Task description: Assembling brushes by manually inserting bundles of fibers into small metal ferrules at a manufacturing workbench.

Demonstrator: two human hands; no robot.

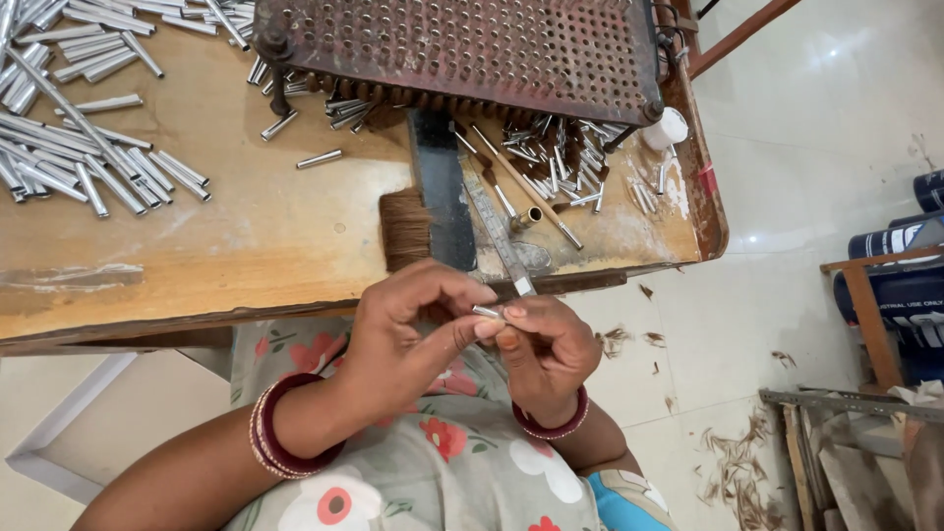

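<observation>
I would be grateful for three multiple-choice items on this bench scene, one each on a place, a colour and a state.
1. Where does the perforated metal plate stand?
A. At the far edge of the wooden table
B. On the floor
C. On the person's lap

2. What colour are the bangles on the left wrist?
A. Green
B. Dark red
C. Silver

3. How is the small metal tube held?
A. Lying loose on the table
B. Pinched between the fingertips of the left hand and right hand
C. Stuck in the plate

Answers: 1 A, the plate sits at the top of the view, above the loose tubes. 2 B, the bands show a deep maroon red. 3 B, both hands meet on the tube in front of the table edge.
</observation>
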